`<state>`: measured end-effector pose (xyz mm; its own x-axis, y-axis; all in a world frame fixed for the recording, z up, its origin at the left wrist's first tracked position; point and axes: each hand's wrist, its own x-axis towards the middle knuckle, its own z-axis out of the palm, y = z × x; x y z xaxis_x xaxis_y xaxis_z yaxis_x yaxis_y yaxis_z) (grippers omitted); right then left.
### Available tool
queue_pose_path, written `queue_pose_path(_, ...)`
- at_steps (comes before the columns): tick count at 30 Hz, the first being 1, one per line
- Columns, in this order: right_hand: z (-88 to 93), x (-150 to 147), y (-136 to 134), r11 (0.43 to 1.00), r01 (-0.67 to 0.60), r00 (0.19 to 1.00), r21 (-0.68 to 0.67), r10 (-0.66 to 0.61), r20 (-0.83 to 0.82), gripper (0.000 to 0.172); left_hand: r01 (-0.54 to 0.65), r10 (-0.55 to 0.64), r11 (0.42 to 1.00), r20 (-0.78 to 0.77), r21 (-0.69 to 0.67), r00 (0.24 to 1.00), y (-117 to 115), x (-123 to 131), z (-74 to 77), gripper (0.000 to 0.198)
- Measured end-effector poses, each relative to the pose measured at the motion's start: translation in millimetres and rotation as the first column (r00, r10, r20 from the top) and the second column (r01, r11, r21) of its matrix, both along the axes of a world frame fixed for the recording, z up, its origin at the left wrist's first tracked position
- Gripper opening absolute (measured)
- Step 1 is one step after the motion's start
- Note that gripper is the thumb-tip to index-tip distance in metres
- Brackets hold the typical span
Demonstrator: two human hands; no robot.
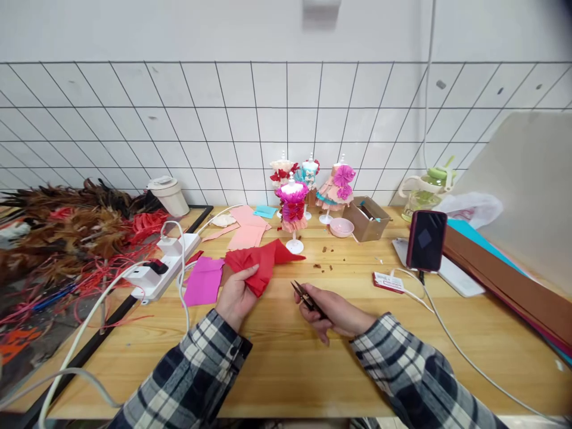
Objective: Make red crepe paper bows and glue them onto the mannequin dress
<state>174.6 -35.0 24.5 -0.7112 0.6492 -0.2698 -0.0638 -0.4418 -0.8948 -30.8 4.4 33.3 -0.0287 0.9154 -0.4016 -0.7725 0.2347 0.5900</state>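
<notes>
My left hand (236, 300) is closed on a folded sheet of red crepe paper (263, 262), thumb on top, just above the table. To its right my right hand (328, 307) grips small dark thread snips (307, 298), their pointed blades slightly apart and aimed toward the paper without touching it. Beyond the hands stands a miniature dress form (293, 208) in a magenta, dark red and peach ruffled paper dress. A magenta paper piece (203, 281) lies left of my left hand. Peach paper pieces (248, 229) lie behind the red paper.
Several dressed mini forms (335, 190) stand by the wall, near a pink bowl (342, 227) and a cardboard box (370, 220). Left are a power strip (172, 265), cables and feathers (89, 220). Right are a phone (426, 241), a tagged red item (388, 282) and brown sheets (504, 274).
</notes>
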Motion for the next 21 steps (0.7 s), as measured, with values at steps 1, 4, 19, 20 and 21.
queue_pose_path(1, -4.5, -2, 1, 1.0, 0.018, 1.0, 0.009, -0.018, 0.017, 0.043, 0.053, -0.052, 0.998, 0.016, -0.021, 0.998, -2, 4, -1.8, 0.034)
queue_pose_path(4, -17.1, -4, 8, 0.986, 0.122, 0.981, 0.115, -0.137, 0.135, 0.047, 0.245, -0.238, 0.963, 0.074, -0.112, 0.968, -7, 11, -7.1, 0.027)
queue_pose_path(19, -13.3, -1, 10, 0.964, 0.222, 0.905, 0.146, -0.26, 0.338, 0.047, 0.266, -0.244, 0.96, -0.204, 0.091, 0.948, -10, 14, -27.5, 0.046)
queue_pose_path(20, -13.5, -1, 10, 0.961, 0.221, 0.894, 0.164, -0.267, 0.361, 0.047, 0.269, -0.244, 0.959, -0.226, 0.085, 0.943, -10, 14, -27.4, 0.047)
queue_pose_path(21, -13.6, 0, 11, 0.958, 0.22, 0.885, 0.182, -0.274, 0.377, 0.046, 0.276, -0.25, 0.958, -0.242, 0.08, 0.937, -11, 14, -26.9, 0.048)
